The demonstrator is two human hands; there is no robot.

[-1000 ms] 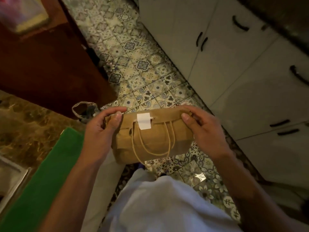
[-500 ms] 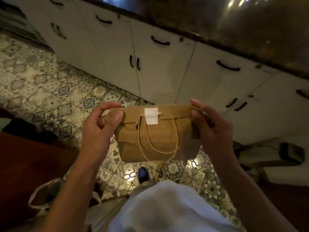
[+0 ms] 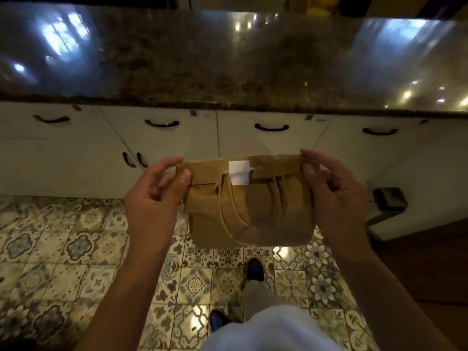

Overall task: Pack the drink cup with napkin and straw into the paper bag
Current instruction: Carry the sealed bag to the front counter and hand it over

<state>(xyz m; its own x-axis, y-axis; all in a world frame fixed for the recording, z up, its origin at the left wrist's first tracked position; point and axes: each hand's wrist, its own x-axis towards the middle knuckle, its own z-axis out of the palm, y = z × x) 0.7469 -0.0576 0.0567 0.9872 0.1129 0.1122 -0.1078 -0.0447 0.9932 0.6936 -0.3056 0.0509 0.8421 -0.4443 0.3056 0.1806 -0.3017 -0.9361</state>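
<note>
- The brown paper bag (image 3: 249,202) hangs in the air in front of the white cabinet fronts (image 3: 164,145), below the edge of the dark stone counter (image 3: 228,64).
- Its top is folded over, a white sticker (image 3: 238,172) sits across the fold, and the cord handles (image 3: 229,211) lie flat on the near face.
- The left hand (image 3: 152,198) pinches the bag's left top corner, thumb against fingers.
- The right hand (image 3: 334,193) pinches its right top corner likewise.
- Patterned floor tiles (image 3: 76,249) lie beneath the bag.

No text, brand, number or sign can be read anywhere; the white sticker (image 3: 238,172) at 12 o'clock on the paper bag (image 3: 249,201) is blank.
</note>
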